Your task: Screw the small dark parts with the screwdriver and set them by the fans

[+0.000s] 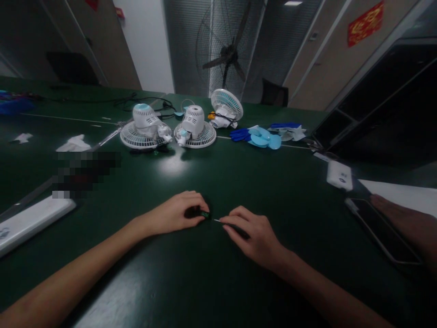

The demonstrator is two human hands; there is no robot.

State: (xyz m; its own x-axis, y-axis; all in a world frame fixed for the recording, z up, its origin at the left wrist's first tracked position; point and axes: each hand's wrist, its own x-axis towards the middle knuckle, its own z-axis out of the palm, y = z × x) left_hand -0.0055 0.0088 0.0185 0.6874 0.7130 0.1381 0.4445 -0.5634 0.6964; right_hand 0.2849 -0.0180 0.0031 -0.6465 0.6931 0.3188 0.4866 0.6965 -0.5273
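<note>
Over the middle of the dark green table, my left hand (pixel 182 210) is closed in a pinch. Between its thumb and fingertips is a small dark green piece (pixel 205 214), perhaps a circuit board; most of it is hidden by the fingers. A short way to the right, my right hand (pixel 251 232) is wrapped round a thin tool with a slender metal tip (pixel 216 220), which looks like a small screwdriver. Its dark handle lies mostly inside the hand. The tip points left at the green piece, with a small gap between them.
Small white fans (pixel 145 130) lie face down farther back, and another fan (pixel 227 105) leans behind them. Light-blue fan blades (pixel 262 137) and blue gloves (pixel 240 134) are right of these. A phone (pixel 382 230) lies by another person's arm (pixel 406 218). A white case (pixel 36 219) is at left.
</note>
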